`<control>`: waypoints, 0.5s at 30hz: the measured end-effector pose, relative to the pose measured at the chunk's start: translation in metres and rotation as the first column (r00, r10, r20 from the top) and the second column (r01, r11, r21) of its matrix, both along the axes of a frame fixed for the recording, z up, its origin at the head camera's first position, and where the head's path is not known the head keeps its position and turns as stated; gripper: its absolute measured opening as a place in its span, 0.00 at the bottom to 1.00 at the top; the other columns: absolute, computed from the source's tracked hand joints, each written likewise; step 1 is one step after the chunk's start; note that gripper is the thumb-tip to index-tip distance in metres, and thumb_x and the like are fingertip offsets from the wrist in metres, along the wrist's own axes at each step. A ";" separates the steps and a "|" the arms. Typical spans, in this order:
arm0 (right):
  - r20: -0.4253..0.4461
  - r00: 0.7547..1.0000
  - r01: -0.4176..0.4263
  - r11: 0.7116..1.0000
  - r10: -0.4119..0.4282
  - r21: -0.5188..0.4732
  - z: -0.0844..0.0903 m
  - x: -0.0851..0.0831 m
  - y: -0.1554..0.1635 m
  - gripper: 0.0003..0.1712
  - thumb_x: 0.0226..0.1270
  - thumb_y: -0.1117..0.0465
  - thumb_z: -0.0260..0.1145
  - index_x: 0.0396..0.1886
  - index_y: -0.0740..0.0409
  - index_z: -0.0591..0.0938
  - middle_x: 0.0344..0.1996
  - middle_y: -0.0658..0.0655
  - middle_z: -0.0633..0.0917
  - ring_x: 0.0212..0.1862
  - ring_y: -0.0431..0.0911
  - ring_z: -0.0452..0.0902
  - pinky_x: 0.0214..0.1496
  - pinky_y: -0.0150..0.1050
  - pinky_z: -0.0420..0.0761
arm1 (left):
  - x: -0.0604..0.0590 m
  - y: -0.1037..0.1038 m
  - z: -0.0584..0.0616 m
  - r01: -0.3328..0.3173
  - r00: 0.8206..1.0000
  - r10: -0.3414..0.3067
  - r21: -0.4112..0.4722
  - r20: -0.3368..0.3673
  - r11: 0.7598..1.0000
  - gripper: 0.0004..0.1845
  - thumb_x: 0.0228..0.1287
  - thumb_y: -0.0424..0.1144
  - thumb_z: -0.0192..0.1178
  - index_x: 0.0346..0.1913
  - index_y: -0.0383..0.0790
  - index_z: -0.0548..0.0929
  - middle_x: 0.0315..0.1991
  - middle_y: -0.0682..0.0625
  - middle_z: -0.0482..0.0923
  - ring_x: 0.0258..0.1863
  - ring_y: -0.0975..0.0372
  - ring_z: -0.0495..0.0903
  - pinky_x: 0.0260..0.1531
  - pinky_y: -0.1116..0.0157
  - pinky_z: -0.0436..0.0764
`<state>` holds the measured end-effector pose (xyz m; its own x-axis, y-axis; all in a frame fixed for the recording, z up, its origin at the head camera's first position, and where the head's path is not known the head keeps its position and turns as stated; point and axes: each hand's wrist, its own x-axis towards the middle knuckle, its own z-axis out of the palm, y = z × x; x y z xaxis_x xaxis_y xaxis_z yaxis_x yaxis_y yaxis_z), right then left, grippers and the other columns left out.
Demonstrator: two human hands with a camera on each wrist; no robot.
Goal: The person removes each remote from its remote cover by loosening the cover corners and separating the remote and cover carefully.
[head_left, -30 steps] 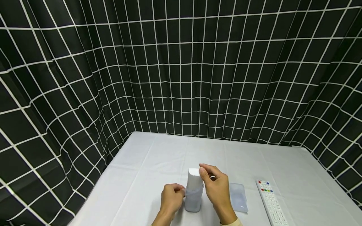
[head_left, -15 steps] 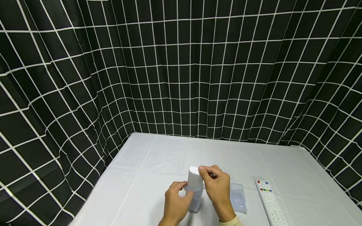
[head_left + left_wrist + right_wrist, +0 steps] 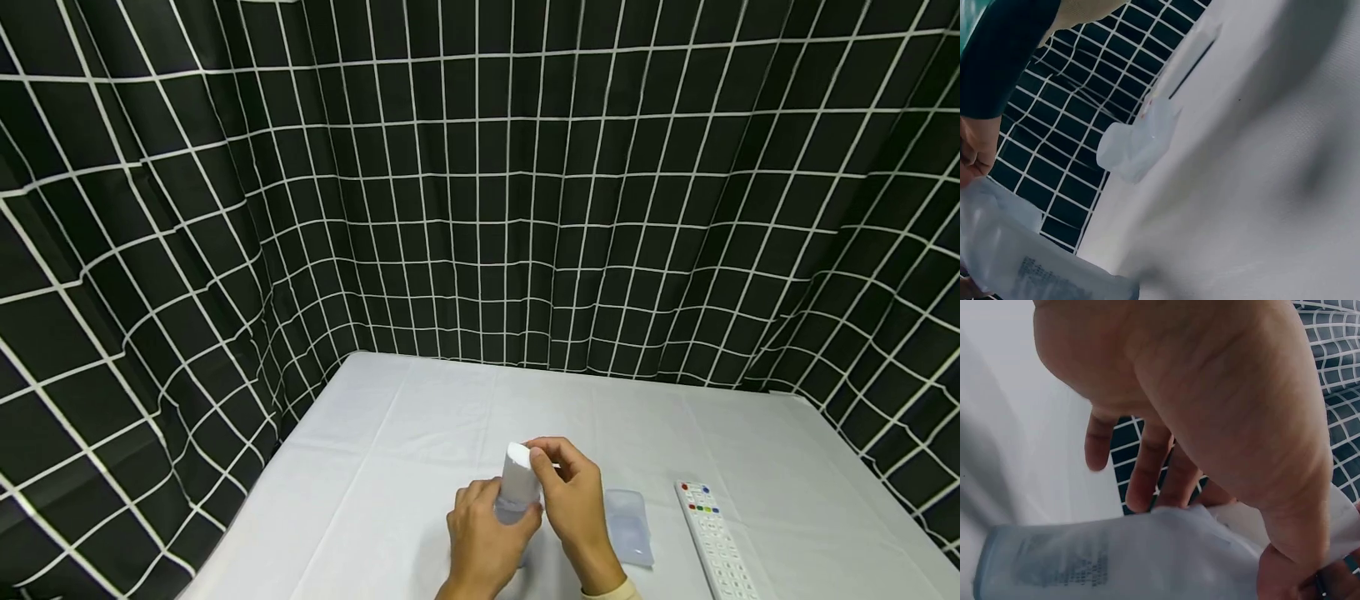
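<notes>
A white slab-like device (image 3: 520,475) with a flat top end sticks up out of a translucent soft sleeve (image 3: 512,512). My left hand (image 3: 487,533) grips the sleeve near its opening, fingers on the far side and thumb on the near side. At the top end, my right hand (image 3: 573,492) pinches the device's right edge between thumb and fingers. Small print shows through the sleeve (image 3: 1085,559) in the right wrist view. The left hand hides most of the sleeve's lower part in the head view.
To the right of my hands, a second translucent sleeve (image 3: 628,527) lies on the white-covered table (image 3: 360,492). Farther right is a white remote control (image 3: 716,537) with coloured buttons. A black curtain (image 3: 450,250) with a white grid surrounds the table's back and sides.
My left hand has gone from pinching the sleeve's left edge to wrapping round it. The device and sleeve have tilted slightly. My right hand stays at the top end.
</notes>
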<state>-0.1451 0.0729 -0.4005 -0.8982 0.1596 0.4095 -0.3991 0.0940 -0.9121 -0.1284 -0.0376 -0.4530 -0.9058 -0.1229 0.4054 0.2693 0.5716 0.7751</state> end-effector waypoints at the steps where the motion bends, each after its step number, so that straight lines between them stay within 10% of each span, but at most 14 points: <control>1: -0.003 1.000 -0.026 1.000 0.026 0.005 0.000 0.000 0.000 0.07 0.69 0.70 0.60 0.40 0.65 0.85 0.38 0.58 0.85 0.40 0.48 0.81 0.40 0.36 0.80 | -0.001 -0.001 0.000 0.020 1.000 -0.020 0.002 0.005 1.000 0.22 0.52 0.49 0.71 0.46 0.38 0.85 0.41 0.56 0.79 0.39 0.63 0.70 0.41 0.51 0.70; 9: 0.004 0.986 -0.165 0.984 0.165 0.064 0.001 -0.002 0.006 0.16 0.73 0.70 0.52 0.53 0.62 0.83 0.48 0.54 0.84 0.56 0.47 0.76 0.56 0.36 0.74 | -0.007 -0.008 0.003 0.173 0.983 -0.174 0.028 0.052 0.985 0.21 0.54 0.46 0.66 0.50 0.41 0.84 0.46 0.55 0.78 0.45 0.60 0.69 0.45 0.46 0.67; 15: 0.024 0.981 -0.194 0.979 0.192 0.064 0.001 -0.004 0.008 0.16 0.72 0.70 0.54 0.53 0.62 0.83 0.48 0.55 0.85 0.57 0.47 0.75 0.56 0.36 0.73 | -0.006 -0.005 0.003 0.144 0.987 -0.143 -0.011 0.067 0.990 0.30 0.55 0.60 0.66 0.51 0.40 0.83 0.46 0.55 0.78 0.45 0.60 0.69 0.44 0.47 0.67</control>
